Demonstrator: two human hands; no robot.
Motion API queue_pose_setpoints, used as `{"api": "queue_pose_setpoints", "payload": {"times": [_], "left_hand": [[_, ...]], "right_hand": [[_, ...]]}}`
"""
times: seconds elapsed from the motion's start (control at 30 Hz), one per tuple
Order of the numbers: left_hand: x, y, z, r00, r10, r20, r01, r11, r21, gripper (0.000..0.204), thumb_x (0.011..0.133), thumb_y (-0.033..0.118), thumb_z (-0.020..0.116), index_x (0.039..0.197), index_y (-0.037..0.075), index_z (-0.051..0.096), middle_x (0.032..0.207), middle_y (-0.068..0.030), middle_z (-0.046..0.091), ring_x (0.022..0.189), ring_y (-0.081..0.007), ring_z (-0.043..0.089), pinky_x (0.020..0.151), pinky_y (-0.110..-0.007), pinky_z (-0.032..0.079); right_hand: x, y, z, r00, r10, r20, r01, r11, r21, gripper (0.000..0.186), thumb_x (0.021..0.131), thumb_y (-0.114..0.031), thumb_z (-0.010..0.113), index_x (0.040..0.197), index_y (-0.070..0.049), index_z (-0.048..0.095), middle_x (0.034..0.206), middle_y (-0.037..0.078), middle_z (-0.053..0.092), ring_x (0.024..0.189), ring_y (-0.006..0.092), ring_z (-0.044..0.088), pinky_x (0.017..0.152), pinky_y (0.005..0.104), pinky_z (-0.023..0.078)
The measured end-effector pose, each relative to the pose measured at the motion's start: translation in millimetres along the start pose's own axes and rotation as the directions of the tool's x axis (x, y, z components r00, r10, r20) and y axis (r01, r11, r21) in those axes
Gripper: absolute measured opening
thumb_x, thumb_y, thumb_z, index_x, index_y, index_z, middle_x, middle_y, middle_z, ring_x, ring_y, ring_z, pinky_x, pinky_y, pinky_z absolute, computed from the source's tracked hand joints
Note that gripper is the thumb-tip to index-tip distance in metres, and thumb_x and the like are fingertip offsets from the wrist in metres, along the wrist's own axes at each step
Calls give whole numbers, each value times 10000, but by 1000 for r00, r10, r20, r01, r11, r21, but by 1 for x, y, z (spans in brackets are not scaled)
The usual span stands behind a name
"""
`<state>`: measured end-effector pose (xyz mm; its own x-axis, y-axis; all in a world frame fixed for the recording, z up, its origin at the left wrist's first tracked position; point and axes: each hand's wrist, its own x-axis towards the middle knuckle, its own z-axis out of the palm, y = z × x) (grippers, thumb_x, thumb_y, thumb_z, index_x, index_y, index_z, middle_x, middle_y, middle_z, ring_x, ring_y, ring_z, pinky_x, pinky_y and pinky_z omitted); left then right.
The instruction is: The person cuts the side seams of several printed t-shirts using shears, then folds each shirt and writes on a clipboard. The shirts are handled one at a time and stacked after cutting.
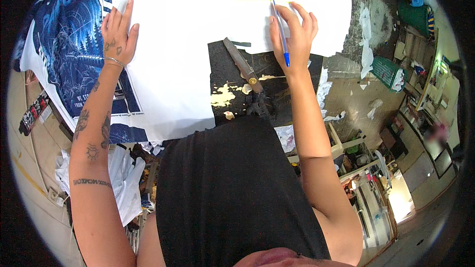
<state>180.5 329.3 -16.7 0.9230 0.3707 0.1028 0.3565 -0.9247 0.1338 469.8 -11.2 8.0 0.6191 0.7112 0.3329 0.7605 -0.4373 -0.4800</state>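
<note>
A large white sheet of fabric (198, 29) lies spread over a black work table (232, 69). My left hand (118, 32) rests flat on it, fingers apart, near the sheet's left edge, beside a dark blue printed shirt (69, 44). My right hand (294, 34) presses on the sheet's right part and holds a blue pen (280, 32) between its fingers, tip pointing toward me. A pair of large scissors (242, 64) lies on the black table between my hands, nearer the right one.
The black table top has worn pale patches (225, 94). White cloth scraps (123, 178) hang below the table at left. A green plastic basket (386, 69), shelves and scattered scraps (366, 39) are on the floor to the right.
</note>
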Motion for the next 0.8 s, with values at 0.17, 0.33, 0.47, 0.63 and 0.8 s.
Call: {"api": "queue_pose_setpoints", "payload": {"times": [0.17, 0.33, 0.47, 0.63, 0.8], "left_hand": [[1, -2, -2, 999, 18, 28, -19, 1000, 20, 618, 1057, 317, 471, 1641, 128, 400, 1475, -157, 564, 1475, -355, 416, 1249, -519, 195], [1, -1, -3, 999, 6, 48, -7, 1000, 13, 592, 1061, 304, 448, 1638, 171, 418, 1439, -143, 565, 1465, -323, 418, 1247, -508, 194], [1, -2, -4, 996, -5, 89, 3, 1000, 27, 564, 1073, 309, 427, 1624, 191, 449, 1423, -129, 563, 1443, -303, 429, 1245, -496, 192], [-1, -3, -1, 999, 9, 53, -11, 999, 40, 552, 1079, 305, 414, 1617, 192, 464, 1404, -134, 570, 1442, -303, 429, 1246, -491, 194], [-1, -4, -1, 998, 4, 66, -8, 999, 50, 560, 1080, 340, 411, 1617, 189, 463, 1362, -144, 582, 1416, -324, 446, 1245, -493, 194]], "right_hand": [[5, 1, 4, 999, 19, -37, -18, 1000, 26, 266, 875, -207, 799, 1128, -125, 784, 1107, 61, 762, 1271, 314, 592, 1167, 591, 307], [11, -4, -1, 999, 43, -23, -43, 999, 25, 268, 879, -216, 801, 1139, -151, 801, 1098, 35, 780, 1264, 304, 600, 1181, 571, 289], [13, -4, -1, 999, 52, -9, -51, 997, 55, 266, 881, -217, 801, 1138, -151, 801, 1113, 24, 782, 1269, 298, 597, 1190, 558, 281], [13, -4, -2, 997, 71, 15, -72, 995, 66, 275, 881, -210, 797, 1147, -143, 797, 1113, 62, 779, 1293, 302, 580, 1203, 552, 254], [21, -11, -4, 966, 251, -58, -223, 929, 294, 244, 924, -157, 757, 1147, -57, 776, 978, 106, 772, 1069, 226, 683, 1032, 432, 455]]}}
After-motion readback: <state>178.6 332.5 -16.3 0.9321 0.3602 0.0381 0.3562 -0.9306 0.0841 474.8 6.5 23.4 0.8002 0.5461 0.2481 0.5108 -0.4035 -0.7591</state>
